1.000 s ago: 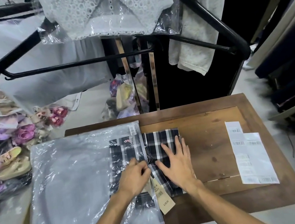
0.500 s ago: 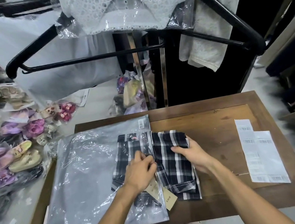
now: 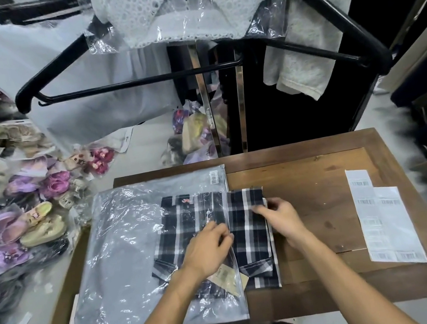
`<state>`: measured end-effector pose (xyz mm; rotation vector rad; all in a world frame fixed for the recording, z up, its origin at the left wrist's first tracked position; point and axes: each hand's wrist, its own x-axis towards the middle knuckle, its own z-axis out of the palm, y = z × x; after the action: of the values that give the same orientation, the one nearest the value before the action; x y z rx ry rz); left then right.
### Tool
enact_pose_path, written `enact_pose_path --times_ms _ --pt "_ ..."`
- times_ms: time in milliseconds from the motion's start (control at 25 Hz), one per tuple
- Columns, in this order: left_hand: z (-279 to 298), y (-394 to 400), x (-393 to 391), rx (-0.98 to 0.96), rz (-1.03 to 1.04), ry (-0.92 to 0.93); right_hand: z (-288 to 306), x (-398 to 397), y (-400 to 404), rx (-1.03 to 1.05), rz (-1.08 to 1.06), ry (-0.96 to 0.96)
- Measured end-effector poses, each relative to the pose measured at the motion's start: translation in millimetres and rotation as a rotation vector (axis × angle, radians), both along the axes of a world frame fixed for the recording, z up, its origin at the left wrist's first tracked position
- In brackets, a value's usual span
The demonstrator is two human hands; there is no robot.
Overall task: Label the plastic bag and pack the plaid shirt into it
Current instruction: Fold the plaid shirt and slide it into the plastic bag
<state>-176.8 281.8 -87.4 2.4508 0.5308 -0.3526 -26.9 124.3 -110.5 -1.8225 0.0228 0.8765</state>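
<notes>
Crosswise, plaid shirt (image 3: pixel 250 229) half inside plastic bag (image 3: pixel 125 251)

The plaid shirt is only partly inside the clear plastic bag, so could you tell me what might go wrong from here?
1. The right part of the black-and-white plaid shirt lies outside the clear plastic bag; pushing from the right hand could bunch the fold at the opening.
2. The tan paper hang tag sits at the bag's edge beneath the left hand and may snag or crease.
3. The thin bag mouth might tear if forced.
</notes>
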Motion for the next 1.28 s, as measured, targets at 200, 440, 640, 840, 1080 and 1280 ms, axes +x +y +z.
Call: enact_pose_path --times_ms 200,440,640,840,1080,1280 --pt "0 -5 0 0.021 -0.041 0.031 -18 -1 -22 -0.051 -0.029 0.042" --pt "1 -10 5 0.028 -0.052 0.04 -5 -6 12 -0.175 0.192 -0.184" --pt "1 -12 8 -0.03 -0.036 0.06 -3 -2 -10 -0.131 0.329 -0.01" --pt "3 -12 12 -0.067 -0.014 0.059 -12 -27 9 -0.095 0.361 -0.062" --pt "6 -13 8 0.027 -0.031 0.043 9 -17 8 0.243 0.135 0.401" --pt "11 -19 8 0.086 -0.056 0.053 -4 -14 23 0.387 0.108 0.745"
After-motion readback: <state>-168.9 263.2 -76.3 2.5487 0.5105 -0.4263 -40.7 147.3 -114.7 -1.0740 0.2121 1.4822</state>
